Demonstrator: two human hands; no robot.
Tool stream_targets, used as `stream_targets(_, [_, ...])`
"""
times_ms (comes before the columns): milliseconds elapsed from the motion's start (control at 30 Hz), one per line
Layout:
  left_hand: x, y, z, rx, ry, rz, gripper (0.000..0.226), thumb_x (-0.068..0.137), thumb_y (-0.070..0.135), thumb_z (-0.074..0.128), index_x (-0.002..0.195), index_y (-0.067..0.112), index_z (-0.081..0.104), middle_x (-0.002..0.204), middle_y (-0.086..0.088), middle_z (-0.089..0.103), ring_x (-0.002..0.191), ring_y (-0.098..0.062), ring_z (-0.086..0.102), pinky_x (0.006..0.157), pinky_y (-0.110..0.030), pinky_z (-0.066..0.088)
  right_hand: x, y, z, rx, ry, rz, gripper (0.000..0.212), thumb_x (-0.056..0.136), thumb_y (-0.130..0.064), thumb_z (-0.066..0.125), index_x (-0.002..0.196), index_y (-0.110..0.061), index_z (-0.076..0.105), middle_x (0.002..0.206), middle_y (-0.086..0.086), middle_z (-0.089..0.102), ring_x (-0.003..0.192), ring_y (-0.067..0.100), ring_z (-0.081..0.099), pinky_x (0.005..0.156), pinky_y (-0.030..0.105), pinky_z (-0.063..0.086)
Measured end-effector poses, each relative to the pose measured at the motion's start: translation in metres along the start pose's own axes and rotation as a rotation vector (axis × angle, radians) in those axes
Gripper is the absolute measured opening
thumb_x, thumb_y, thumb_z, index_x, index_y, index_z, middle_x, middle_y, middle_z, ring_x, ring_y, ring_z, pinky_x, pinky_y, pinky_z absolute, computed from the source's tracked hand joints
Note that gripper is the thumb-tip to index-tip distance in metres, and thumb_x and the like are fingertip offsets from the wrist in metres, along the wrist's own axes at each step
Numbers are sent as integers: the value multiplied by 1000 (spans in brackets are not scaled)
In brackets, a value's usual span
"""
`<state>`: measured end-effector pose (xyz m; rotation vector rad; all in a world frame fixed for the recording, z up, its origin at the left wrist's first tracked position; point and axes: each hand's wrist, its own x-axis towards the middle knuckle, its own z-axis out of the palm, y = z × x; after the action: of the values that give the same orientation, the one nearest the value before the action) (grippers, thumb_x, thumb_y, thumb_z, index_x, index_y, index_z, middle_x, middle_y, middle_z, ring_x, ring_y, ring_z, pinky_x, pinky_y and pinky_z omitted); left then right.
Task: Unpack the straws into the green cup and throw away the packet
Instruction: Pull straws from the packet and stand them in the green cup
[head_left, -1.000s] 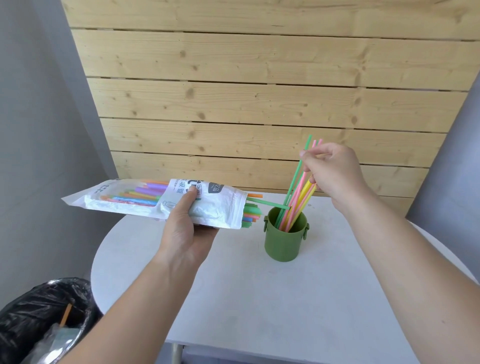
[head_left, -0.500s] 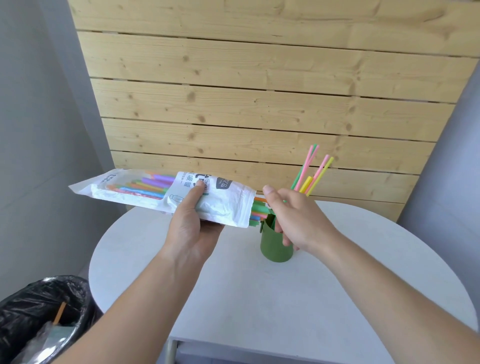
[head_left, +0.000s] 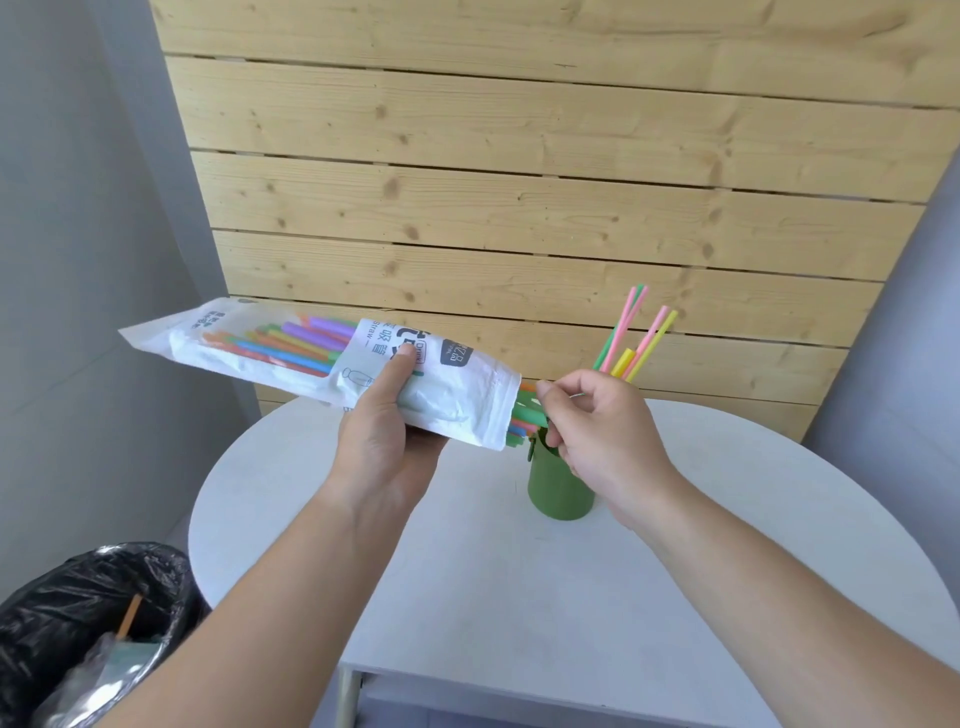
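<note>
My left hand (head_left: 387, 436) holds a white straw packet (head_left: 322, 364) level above the table, its open end pointing right. Coloured straw ends (head_left: 524, 415) stick out of that opening. My right hand (head_left: 597, 431) is at the opening, thumb and fingers pinched on a green straw end. Just below and behind this hand stands the green cup (head_left: 558, 488), partly hidden by it. Several pink, green and yellow straws (head_left: 636, 338) lean out of the cup toward the upper right.
The round white table (head_left: 519, 597) carries only the cup. A bin lined with a black bag (head_left: 78, 634) stands on the floor at lower left, with some litter inside. A wooden plank wall (head_left: 519, 182) rises behind the table.
My right hand let go of the straws now standing in the cup, dropped down and left to the packet's opening, and closed its fingers on the straw ends there. The packet barely moved.
</note>
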<state>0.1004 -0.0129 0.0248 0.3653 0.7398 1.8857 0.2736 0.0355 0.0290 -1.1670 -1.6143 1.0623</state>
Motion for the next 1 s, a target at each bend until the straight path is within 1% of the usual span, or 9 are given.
stream_targets(133, [-2,1,0,-34,-34,-21,22,100,14,64,122,12,65,107,-7,77,102,-25,76,87,-45,64,0,-3,-7,239,-54,113,24,93,-31,68,84,-9,65,48,-4,53,38,12,35,37,19,26])
stream_targets(267, [-4,-3,2,-9,-42,-23,16,99,15,66,115,13,67,104,-7,76,99,-25,76,92,-47,62,-2,-4,-3,248,-128,132,22,94,-30,68,83,-11,65,42,-9,46,32,7,33,36,16,23])
stream_targets(333, [-3,-3,2,-14,-44,-20,15,100,14,65,114,12,67,100,-6,78,95,-24,77,87,-45,64,0,-4,-5,277,-127,125,23,97,-24,66,80,-8,63,44,-6,47,32,7,31,36,15,22])
stream_targets(433, [-2,2,-1,-43,-39,-10,16,99,13,65,115,13,67,97,-5,80,92,-23,79,81,-44,65,6,-5,-14,299,-106,148,21,95,-21,67,86,-3,63,55,1,49,36,9,30,35,18,23])
stream_targets(533, [-1,4,-2,-52,-32,4,18,99,13,66,117,13,67,99,-5,80,95,-23,78,85,-46,64,8,-6,-20,362,-133,224,23,91,-26,72,92,-4,65,61,4,54,38,10,33,34,18,23])
stream_targets(600, [-3,2,0,-35,-45,3,16,100,13,65,116,13,67,100,-5,79,96,-23,77,89,-47,63,6,-6,-18,351,-207,253,24,89,-29,74,90,-7,68,61,4,56,40,10,30,34,17,20])
stream_targets(733, [-5,-3,4,-7,-67,-3,14,100,14,65,114,13,66,101,-5,77,98,-25,76,92,-48,62,3,-8,-13,329,-294,235,18,91,-21,72,81,-8,65,60,2,46,44,11,20,36,18,16])
stream_targets(867, [-4,3,1,-30,-52,5,17,100,13,65,117,13,66,100,-5,79,97,-24,78,85,-46,64,7,-10,-23,316,-262,210,17,94,-14,69,80,-6,64,53,-1,57,40,9,24,36,18,17])
stream_targets(1000, [-3,4,-1,-51,-46,0,17,100,12,65,117,13,66,98,-4,80,93,-23,79,80,-44,64,9,-10,-30,272,-235,184,16,91,-20,73,95,-5,69,58,3,65,39,10,32,36,17,21])
